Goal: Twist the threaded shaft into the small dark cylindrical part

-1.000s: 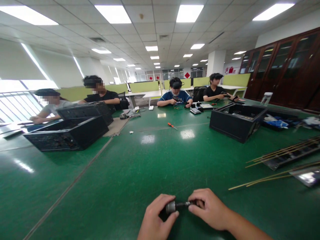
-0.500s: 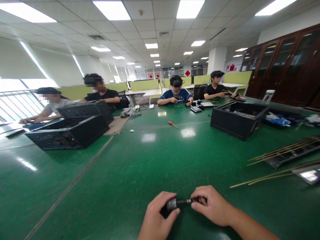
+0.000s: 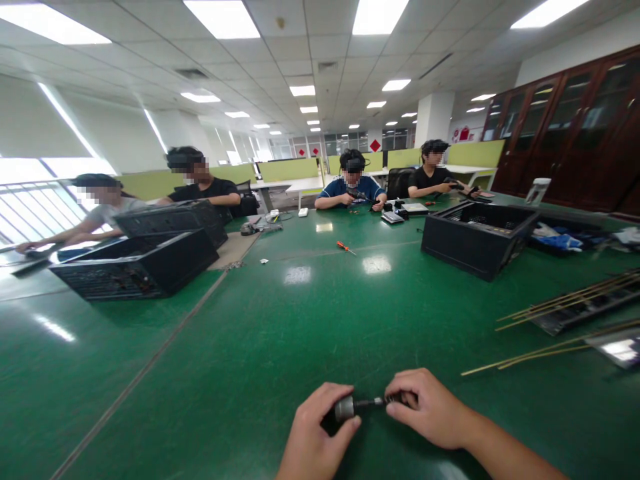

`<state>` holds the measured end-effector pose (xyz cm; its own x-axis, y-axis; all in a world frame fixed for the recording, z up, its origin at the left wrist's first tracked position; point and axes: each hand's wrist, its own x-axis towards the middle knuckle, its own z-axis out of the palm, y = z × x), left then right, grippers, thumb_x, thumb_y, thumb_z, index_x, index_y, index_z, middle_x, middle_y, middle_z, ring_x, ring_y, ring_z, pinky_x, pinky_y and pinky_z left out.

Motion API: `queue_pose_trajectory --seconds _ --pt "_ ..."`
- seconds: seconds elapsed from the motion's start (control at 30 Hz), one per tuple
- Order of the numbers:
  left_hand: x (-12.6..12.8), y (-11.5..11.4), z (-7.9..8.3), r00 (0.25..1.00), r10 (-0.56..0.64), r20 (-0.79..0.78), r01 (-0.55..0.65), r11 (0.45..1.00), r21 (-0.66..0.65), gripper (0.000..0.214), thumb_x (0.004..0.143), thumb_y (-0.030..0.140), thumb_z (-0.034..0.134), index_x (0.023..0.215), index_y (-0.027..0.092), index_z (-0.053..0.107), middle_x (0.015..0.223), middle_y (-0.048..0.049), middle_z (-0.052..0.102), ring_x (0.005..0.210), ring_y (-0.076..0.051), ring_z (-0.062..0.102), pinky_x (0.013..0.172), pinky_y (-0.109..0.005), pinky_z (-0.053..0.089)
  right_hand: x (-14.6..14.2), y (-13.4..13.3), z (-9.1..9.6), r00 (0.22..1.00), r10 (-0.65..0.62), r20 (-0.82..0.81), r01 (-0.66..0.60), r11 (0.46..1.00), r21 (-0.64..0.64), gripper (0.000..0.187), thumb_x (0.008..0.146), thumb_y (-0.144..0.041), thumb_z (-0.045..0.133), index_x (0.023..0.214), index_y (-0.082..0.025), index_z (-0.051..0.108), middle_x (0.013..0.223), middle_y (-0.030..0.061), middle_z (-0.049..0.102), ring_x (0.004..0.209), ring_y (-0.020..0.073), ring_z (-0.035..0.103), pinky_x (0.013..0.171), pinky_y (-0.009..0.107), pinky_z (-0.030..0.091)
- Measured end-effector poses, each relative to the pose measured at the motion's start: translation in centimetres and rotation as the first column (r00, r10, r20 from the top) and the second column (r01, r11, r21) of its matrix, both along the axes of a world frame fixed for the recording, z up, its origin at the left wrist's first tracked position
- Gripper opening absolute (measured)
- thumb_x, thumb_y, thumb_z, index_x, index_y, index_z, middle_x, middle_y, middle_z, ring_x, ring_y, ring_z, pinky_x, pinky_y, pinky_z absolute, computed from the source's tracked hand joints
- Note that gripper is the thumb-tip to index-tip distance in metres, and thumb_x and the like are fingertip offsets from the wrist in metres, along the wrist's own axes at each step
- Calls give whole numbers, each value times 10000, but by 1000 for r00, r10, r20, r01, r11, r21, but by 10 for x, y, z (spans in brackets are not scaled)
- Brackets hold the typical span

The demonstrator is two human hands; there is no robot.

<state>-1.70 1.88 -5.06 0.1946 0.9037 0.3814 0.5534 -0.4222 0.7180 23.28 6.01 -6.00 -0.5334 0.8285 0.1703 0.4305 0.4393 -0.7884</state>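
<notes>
Low in the view, both my hands hold one small tool over the green table (image 3: 310, 320). My left hand (image 3: 313, 437) is closed round its dark grey cylindrical end (image 3: 344, 408). My right hand (image 3: 430, 413) pinches the other end, where a thin dark shaft (image 3: 370, 403) runs out of the cylinder. The part inside my right fingers is hidden. The tool hangs just above the table near its front edge.
Black open computer cases stand at the left (image 3: 140, 263) and the right (image 3: 475, 237). Thin bamboo sticks (image 3: 565, 307) and flat metal panels lie at the right. A red-handled screwdriver (image 3: 344, 248) lies mid-table. Several people sit working at the far side.
My hands and the tool have stayed almost still, shifting only a little in the frame. The camera has tilted slightly.
</notes>
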Motion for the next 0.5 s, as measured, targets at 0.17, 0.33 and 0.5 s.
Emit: queue_pose_trajectory --seconds 0.17,0.33,0.5 --pt "0 0 0 1000 5 2 -5 1000 -5 320 771 175 787 1067 290 752 979 -14 776 897 -195 728 839 -297 584 1 1 -1 1000 -1 0 1 1000 -3 155 854 -283 657 868 -167 759 666 -15 576 598 124 504 593 238 331" --pt "0 -1 3 1000 10 8 -10 1000 -14 307 764 166 781 1049 275 755 968 -22 776 899 -202 727 844 -308 585 2 -1 0 1000 -4 -5 4 1000 -3 134 840 -260 667 862 -166 760 662 -21 570 593 118 499 589 234 331" --pt "0 -2 1 1000 14 -12 -15 1000 -25 292 782 189 776 1060 276 756 989 -25 776 919 -205 728 864 -312 581 3 -1 0 1000 -6 0 6 1000 -13 132 837 -256 670 870 -167 762 669 -22 574 596 118 503 590 234 337"
